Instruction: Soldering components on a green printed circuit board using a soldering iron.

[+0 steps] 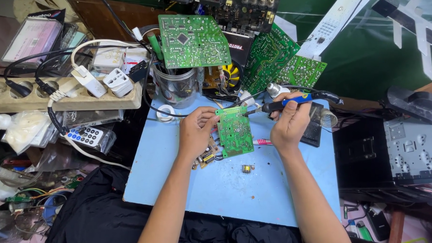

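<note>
Black cloth (126,219) lay closest to you, bunched along the near edge of the blue work board (223,184), and your 2 forearms crossed it to reach the middle of that board. Your left hand (196,130) had its fingers pinched narrow on the left edge of a small green circuit board (235,131), which you held tilted up just above the blue work board's centre. Your right hand (288,125) was wrapped tight around a blue-and-black soldering iron (298,100), its tip touching the top right corner of that circuit board. A small yellow transformer (246,168) sat on the blue work board just nearer you than the circuit board. At the blue work board's far edge stood a clear jar (178,89) with larger green boards (194,41) propped above it. Off its left side lay a beige power strip (59,99) and a white remote control (84,136).
</note>
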